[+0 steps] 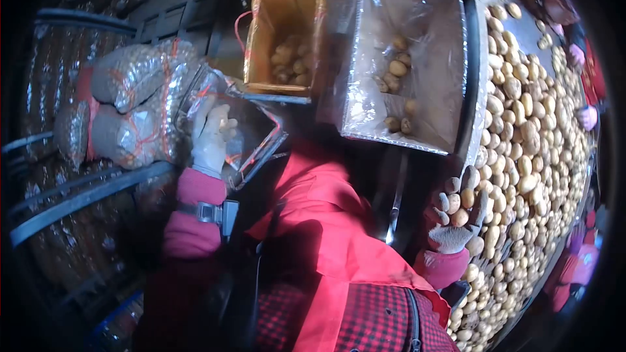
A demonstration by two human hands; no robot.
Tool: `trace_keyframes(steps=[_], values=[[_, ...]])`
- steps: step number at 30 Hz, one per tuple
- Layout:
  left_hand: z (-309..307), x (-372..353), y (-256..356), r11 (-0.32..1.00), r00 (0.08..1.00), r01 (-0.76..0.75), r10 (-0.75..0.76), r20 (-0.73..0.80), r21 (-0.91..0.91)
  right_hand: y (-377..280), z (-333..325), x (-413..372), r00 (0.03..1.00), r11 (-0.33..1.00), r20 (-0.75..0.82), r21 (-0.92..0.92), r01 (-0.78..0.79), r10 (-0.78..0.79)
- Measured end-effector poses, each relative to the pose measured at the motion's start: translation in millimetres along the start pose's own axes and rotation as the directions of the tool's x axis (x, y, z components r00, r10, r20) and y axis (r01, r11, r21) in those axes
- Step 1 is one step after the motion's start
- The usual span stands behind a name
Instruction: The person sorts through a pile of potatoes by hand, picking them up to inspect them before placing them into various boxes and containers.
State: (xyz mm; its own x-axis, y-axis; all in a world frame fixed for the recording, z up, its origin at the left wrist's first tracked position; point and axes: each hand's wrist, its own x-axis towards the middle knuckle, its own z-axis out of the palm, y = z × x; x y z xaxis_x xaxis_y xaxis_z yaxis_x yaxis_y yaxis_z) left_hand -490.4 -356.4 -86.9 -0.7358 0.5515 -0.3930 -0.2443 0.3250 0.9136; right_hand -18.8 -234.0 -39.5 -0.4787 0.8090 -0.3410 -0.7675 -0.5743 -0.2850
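My right hand, in a grey work glove, is at the near left edge of a broad heap of potatoes. Its fingers curl around a few potatoes resting in the palm. My left hand, in a pale glove, is over a plastic-lined container on the left. The left fingers are bent inward, and I cannot tell what is in them. Ahead of me stands a large box lined with clear plastic, with several potatoes at its bottom. Left of it, an orange-yellow lined basket also contains potatoes.
Filled clear plastic bags with red ties lie at left, by blue metal rails. The sorting table's raised edge runs along my right. Other people's gloved hands and sleeves show along the far side.
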Motion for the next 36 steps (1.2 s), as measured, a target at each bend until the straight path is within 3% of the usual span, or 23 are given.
trace_keyframes(steps=[4,7,10,13,14,15,16,17,20,22,23,24,25,27,28,29,30,31,33,36], values=[[-29.8,-5.7,-30.5,0.993,0.987,-0.054,0.069,-0.147,0.103,-2.5,-7.0,6.4,0.998,0.998,0.041,-0.054,-0.035,0.037],[-44.6,3.5,-83.1,0.897,0.911,-0.394,0.411,-0.045,0.201,-4.7,-8.7,4.6,1.0,0.998,0.006,-0.06,-0.028,0.028],[-30.3,-7.2,-85.4,0.934,0.934,-0.331,0.345,-0.095,0.135,-3.8,-8.8,4.7,1.0,0.995,0.009,-0.1,-0.026,0.027],[-32.2,5.2,-83.3,0.77,0.934,-0.343,0.341,0.107,0.538,1.7,4.8,0.7,0.997,1.0,-0.078,-0.03,-0.005,0.003],[-15.4,3.5,-66.0,0.702,0.932,-0.34,0.339,0.126,0.625,2.5,7.4,0.5,0.996,0.997,-0.077,0.067,-0.04,0.045],[3.6,7.1,-61.1,0.616,0.818,-0.548,0.535,0.21,0.566,2.2,9.9,1.0,0.993,0.984,-0.075,0.164,-0.073,0.086],[21.9,6.6,-43.4,0.631,0.823,-0.562,0.493,0.282,0.535,8.2,34.8,-5.0,0.987,1.0,-0.162,0.008,0.003,-0.002],[34.7,17.7,-42.4,0.496,0.742,-0.651,0.574,0.346,0.575,5.1,40.3,-14.6,0.987,0.986,-0.155,-0.164,0.006,-0.032],[108.4,6.1,-11.5,0.468,0.62,-0.784,0.632,0.466,0.408,17.9,40.9,-42.8,0.973,0.984,-0.231,-0.175,-0.043,0.001],[167.5,-22.0,18.6,0.3,0.391,-0.92,0.675,0.626,0.251,20.8,44.0,-65.5,0.974,0.984,-0.226,-0.169,-0.057,0.018],[196.7,-32.1,28.8,0.193,0.207,-0.976,0.703,0.68,0.099,25.2,42.0,-77.3,0.973,0.992,-0.233,-0.125,-0.025,-0.005],[226.1,-57.0,50.5,0.17,0.102,-0.985,0.639,0.763,-0.01,27.0,43.8,-89.6,0.965,0.996,-0.258,-0.088,0.015,-0.037],[251.3,-62.6,48.0,0.107,-0.08,-0.975,0.644,0.761,-0.193,29.3,37.9,-101.2,0.955,0.993,-0.278,-0.084,0.088,-0.108],[301.9,-111.5,64.8,0.086,-0.332,-0.899,0.506,0.796,-0.429,31.9,29.6,-128.6,0.897,0.954,-0.332,-0.169,0.249,-0.293],[323.9,-130.3,67.2,0.02,-0.494,-0.827,0.449,0.744,-0.561,35.7,21.0,-140.1,0.85,0.929,-0.376,-0.171,0.328,-0.369],[341.8,-147.2,61.0,0.014,-0.591,-0.754,0.424,0.687,-0.657,39.3,9.8,-151.3,0.807,0.888,-0.371,-0.186,0.421,-0.46],[360.1,-164.8,51.9,0.018,-0.677,-0.665,0.407,0.613,-0.747,42.8,-0.8,-162.2,0.755,0.84,-0.368,-0.202,0.504,-0.542],[375.2,-183.5,50.6,0.043,-0.741,-0.609,0.327,0.587,-0.792,44.3,-9.1,-172.7,0.756,0.805,-0.35,0.008,0.593,-0.553],[398.2,-214.1,40.6,0.07,-0.842,-0.496,0.205,0.499,-0.866,49.8,-19.8,-189.4,0.699,0.719,-0.369,0.107,0.687,-0.613],[413.1,-247.8,20.3,0.059,-0.913,-0.408,-0.022,0.408,-0.911,56.5,-33.4,-206.0,0.614,0.629,-0.45,0.138,0.765,-0.648]])
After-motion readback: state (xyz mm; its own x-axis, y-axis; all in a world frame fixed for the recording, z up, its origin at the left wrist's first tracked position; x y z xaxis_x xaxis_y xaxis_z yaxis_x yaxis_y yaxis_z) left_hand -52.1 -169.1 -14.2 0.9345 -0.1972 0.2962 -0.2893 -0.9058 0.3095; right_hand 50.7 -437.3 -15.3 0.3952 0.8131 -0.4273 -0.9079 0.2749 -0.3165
